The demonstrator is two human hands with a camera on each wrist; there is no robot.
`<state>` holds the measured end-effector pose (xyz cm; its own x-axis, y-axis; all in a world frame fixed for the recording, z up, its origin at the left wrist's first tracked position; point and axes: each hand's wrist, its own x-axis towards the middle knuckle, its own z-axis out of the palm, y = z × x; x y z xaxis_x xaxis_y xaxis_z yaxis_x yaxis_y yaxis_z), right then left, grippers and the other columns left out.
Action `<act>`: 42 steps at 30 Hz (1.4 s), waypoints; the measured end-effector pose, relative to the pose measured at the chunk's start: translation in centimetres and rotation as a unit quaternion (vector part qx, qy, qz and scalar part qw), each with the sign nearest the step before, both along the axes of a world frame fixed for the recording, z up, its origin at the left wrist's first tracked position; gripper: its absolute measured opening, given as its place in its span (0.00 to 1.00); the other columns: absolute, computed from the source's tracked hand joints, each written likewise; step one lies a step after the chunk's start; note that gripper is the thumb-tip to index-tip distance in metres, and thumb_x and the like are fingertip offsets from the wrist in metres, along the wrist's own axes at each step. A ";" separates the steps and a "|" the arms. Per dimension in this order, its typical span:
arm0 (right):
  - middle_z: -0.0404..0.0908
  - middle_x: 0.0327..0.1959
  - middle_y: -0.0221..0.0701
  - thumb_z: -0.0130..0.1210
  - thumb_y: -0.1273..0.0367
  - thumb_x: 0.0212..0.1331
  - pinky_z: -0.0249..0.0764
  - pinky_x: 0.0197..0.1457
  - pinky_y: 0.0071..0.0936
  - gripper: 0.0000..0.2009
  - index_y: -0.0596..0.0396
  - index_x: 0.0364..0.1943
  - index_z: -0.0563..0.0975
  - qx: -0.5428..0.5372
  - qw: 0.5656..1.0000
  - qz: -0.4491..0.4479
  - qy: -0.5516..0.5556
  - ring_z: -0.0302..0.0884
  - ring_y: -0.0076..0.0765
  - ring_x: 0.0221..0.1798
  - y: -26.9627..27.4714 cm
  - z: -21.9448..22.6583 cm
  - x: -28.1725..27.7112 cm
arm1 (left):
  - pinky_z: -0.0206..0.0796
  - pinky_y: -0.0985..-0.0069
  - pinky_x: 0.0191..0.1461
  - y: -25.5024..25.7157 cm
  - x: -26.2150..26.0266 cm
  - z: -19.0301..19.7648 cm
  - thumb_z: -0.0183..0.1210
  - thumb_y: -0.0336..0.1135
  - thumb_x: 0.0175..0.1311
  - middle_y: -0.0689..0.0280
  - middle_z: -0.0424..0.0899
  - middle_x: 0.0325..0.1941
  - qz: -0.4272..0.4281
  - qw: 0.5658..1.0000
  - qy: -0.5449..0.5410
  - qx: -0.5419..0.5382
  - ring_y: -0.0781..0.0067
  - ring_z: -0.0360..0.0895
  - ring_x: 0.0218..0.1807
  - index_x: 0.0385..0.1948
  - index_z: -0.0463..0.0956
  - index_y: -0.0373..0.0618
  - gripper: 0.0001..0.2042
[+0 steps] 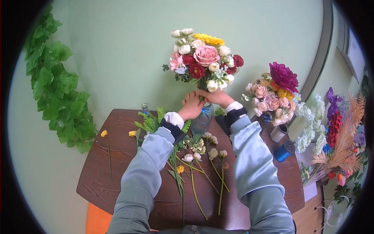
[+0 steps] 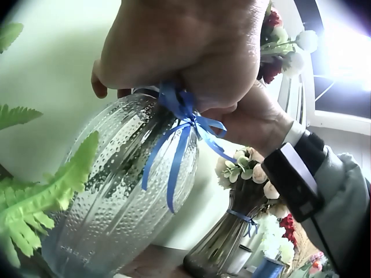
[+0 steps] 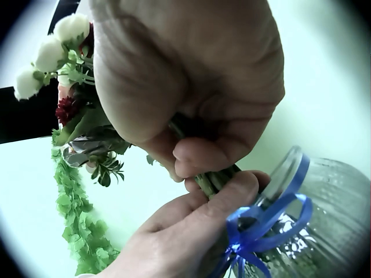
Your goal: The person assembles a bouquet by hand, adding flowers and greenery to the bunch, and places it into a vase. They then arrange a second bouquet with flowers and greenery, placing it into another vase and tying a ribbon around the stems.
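A bouquet of pink, red, white and yellow flowers (image 1: 206,55) stands upright above a glass vase (image 1: 201,123) with a blue ribbon bow (image 2: 190,123). Both hands grip its bundled green stems (image 3: 213,180) at the vase mouth. My right hand (image 1: 216,96) curls its fingers round the stems just under the blooms; my left hand (image 1: 191,105) pinches them lower, beside the rim (image 3: 284,174). In the left wrist view the back of the left hand (image 2: 182,49) hides the stems. Whether stem ends are inside the glass, I cannot tell.
Loose white flowers (image 1: 188,157), yellow flowers (image 1: 104,133) and green fern leaves (image 1: 150,123) lie on the brown table (image 1: 128,163). A second bouquet (image 1: 272,101), a grey spool (image 1: 279,133) and a blue spool (image 1: 284,151) stand at the right; green vines (image 1: 58,82) hang at left.
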<state>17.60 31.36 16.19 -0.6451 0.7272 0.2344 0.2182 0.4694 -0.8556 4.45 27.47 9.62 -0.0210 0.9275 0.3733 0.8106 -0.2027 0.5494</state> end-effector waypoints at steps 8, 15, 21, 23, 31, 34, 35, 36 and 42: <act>0.80 0.32 0.28 0.62 0.58 0.50 0.72 0.37 0.31 0.15 0.52 0.37 0.80 0.107 0.987 0.038 0.115 0.73 0.26 0.33 2.8 -3.2 -1.5 | 0.47 0.52 0.61 0.4 -0.3 -1.7 0.44 0.46 0.64 0.52 0.58 0.60 0.010 1.000 -0.013 0.025 0.49 0.54 0.62 0.53 0.63 0.32 0.25; 0.80 0.33 0.26 0.61 0.65 0.53 0.71 0.37 0.25 0.12 0.56 0.38 0.78 0.162 0.974 -0.022 0.155 0.73 0.23 0.33 2.7 -3.8 -1.7 | 0.45 0.53 0.64 0.0 -0.1 -0.9 0.45 0.46 0.64 0.54 0.55 0.65 0.001 1.000 -0.015 -0.007 0.49 0.52 0.65 0.57 0.60 0.30 0.27; 0.80 0.29 0.28 0.56 0.63 0.59 0.72 0.36 0.28 0.10 0.56 0.34 0.78 0.240 0.962 -0.061 0.117 0.75 0.26 0.32 0.7 -3.3 -1.6 | 0.45 0.52 0.64 -0.1 -0.1 -1.2 0.49 0.49 0.61 0.54 0.55 0.65 0.000 0.998 -0.065 -0.018 0.49 0.52 0.65 0.58 0.60 0.36 0.29; 0.81 0.32 0.29 0.55 0.62 0.59 0.72 0.37 0.28 0.11 0.56 0.37 0.78 0.162 0.978 -0.029 0.128 0.76 0.27 0.33 0.6 -3.5 -1.7 | 0.46 0.50 0.63 1.3 -0.8 -2.2 0.51 0.51 0.59 0.53 0.56 0.64 -0.038 0.998 -0.043 -0.032 0.48 0.52 0.65 0.60 0.58 0.39 0.31; 0.76 0.51 0.34 0.54 0.61 0.58 0.67 0.56 0.32 0.18 0.50 0.52 0.74 0.370 0.926 -0.006 -0.073 0.72 0.36 0.52 2.4 -7.6 1.2 | 0.51 0.59 0.63 2.4 -2.6 -6.3 0.61 0.53 0.51 0.45 0.64 0.57 -0.126 0.980 -0.138 0.064 0.45 0.57 0.62 0.56 0.58 0.34 0.37; 0.76 0.51 0.33 0.56 0.61 0.58 0.66 0.58 0.31 0.21 0.54 0.54 0.71 0.189 0.979 -0.031 0.074 0.72 0.37 0.52 -0.1 -6.0 0.9 | 0.60 0.65 0.58 1.3 -1.7 -5.5 0.62 0.38 0.52 0.53 0.75 0.46 -0.149 0.966 -0.165 0.136 0.61 0.72 0.51 0.49 0.66 0.35 0.25; 0.75 0.53 0.32 0.55 0.60 0.59 0.65 0.59 0.31 0.21 0.53 0.54 0.71 0.163 0.983 -0.030 0.074 0.71 0.36 0.53 0.1 -6.2 0.8 | 0.63 0.68 0.55 1.0 -1.6 -5.3 0.64 0.37 0.50 0.56 0.76 0.47 -0.135 0.971 -0.159 0.113 0.66 0.73 0.49 0.47 0.68 0.36 0.24; 0.74 0.54 0.31 0.55 0.58 0.59 0.64 0.60 0.31 0.21 0.51 0.55 0.70 0.137 0.987 -0.030 0.074 0.70 0.35 0.55 0.3 -6.4 0.8 | 0.63 0.68 0.55 0.7 -1.4 -5.2 0.64 0.37 0.50 0.56 0.76 0.47 -0.135 0.971 -0.159 0.113 0.66 0.73 0.49 0.47 0.68 0.36 0.24; 0.75 0.52 0.32 0.57 0.56 0.56 0.64 0.60 0.28 0.25 0.51 0.56 0.71 0.243 0.967 0.054 -0.053 0.71 0.35 0.55 0.0 -5.7 2.1 | 0.66 0.74 0.51 0.3 -1.7 -4.6 0.60 0.33 0.54 0.64 0.78 0.44 -0.209 0.958 -0.194 -0.026 0.72 0.75 0.45 0.47 0.70 0.36 0.19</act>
